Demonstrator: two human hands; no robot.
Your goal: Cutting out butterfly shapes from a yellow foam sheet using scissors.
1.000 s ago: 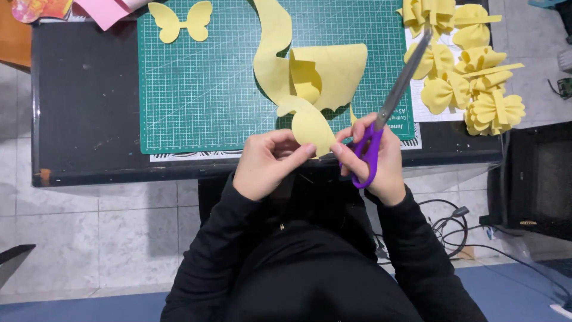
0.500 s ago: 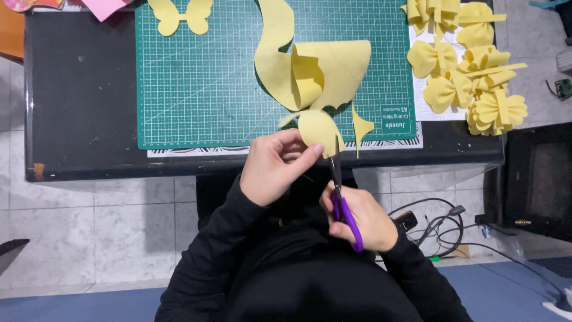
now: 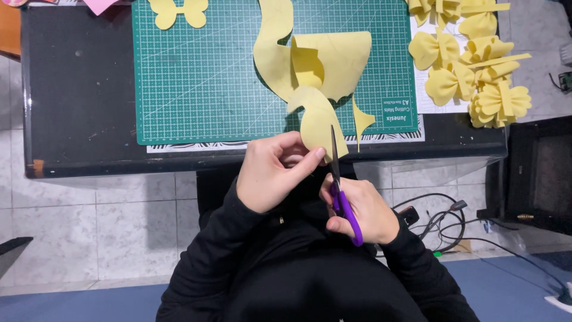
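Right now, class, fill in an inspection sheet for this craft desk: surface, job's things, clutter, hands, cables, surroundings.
Surface: black table with a green cutting mat.
Job's things: yellow foam sheet hanging over the table's edge; purple-handled scissors with the blade at the sheet.
Clutter: yellow foam bows at right, butterfly cut-out, small yellow offcut.
Hands: left hand pinches the sheet; right hand has its grip on the scissors.
Cables: black cables on the floor.
Surroundings: grey tiled floor, black cabinet.

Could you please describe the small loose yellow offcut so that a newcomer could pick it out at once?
Start at the green cutting mat on the black table. Near its lower right corner lies the offcut, right of the scissors. Unlike the big foam sheet, it is a thin, pointed sliver.
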